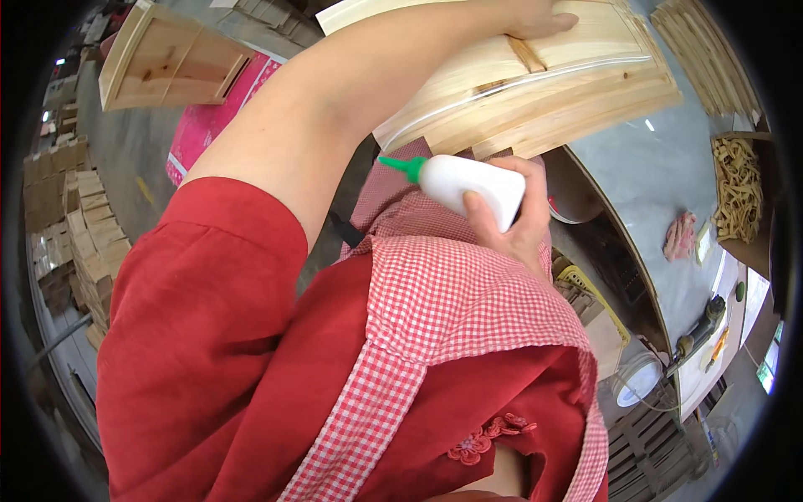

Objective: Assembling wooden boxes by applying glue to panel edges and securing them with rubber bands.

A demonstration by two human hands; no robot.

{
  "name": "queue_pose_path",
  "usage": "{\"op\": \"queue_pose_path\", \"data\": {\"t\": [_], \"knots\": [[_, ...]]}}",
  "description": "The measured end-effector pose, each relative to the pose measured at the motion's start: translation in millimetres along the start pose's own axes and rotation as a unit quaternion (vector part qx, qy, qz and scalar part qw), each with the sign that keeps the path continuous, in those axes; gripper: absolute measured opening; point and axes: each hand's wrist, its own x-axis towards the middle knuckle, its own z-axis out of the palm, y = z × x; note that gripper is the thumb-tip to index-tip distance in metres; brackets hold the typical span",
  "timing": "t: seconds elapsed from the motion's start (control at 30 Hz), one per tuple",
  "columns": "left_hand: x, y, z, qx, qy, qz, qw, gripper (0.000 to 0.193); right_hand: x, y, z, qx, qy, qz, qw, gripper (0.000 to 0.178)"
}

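My right hand (523, 222) is wrapped round a white squeeze bottle (473, 186) with a green nozzle (401, 166). The bottle lies tilted in front of my apron, its tip toward the left. Reaching far across, my left hand (542, 18) rests on a pale wooden panel (585, 50), thumb stretched out; the top edge of the view cuts off part of this hand. Along the panel runs a thin whitish line (552, 77), with the look of glue. A darker knotty patch (525, 54) shows in the wood just below my left hand.
A wooden box-like piece (176, 63) stands on a pink cover (213, 105) at the upper left. Stacked wood (92, 226) is at the far left. On the right are a bin of wooden pieces (736, 188), a pink rag (680, 236) and a white bucket (637, 378).
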Motion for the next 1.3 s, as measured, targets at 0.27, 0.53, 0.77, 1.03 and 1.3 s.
{"op": "queue_pose_path", "data": {"t": [0.27,0.53,0.77,1.03,1.3], "knots": [[6.1,4.2,-4.4,0.026,0.016,0.005,1.000,0.054,15.5,-2.7,-2.9,-0.005,0.000,-0.035,0.999,0.048],[19.4,-16.9,29.7,0.097,0.061,0.040,0.993,0.060,40.4,35.5,-84.3,0.090,0.269,0.030,0.958,0.043],[22.3,-8.0,23.5,0.088,0.030,0.023,0.995,0.060,104.1,63.5,-188.6,0.090,0.497,0.037,0.862,0.041],[21.1,-7.3,22.7,0.090,0.018,0.007,0.996,0.061,146.5,95.5,-220.2,0.033,0.535,0.046,0.843,0.049],[22.1,-20.0,31.1,0.098,0.043,0.008,0.994,0.061,125.7,87.7,-206.9,0.010,0.494,0.055,0.868,0.049]]}}
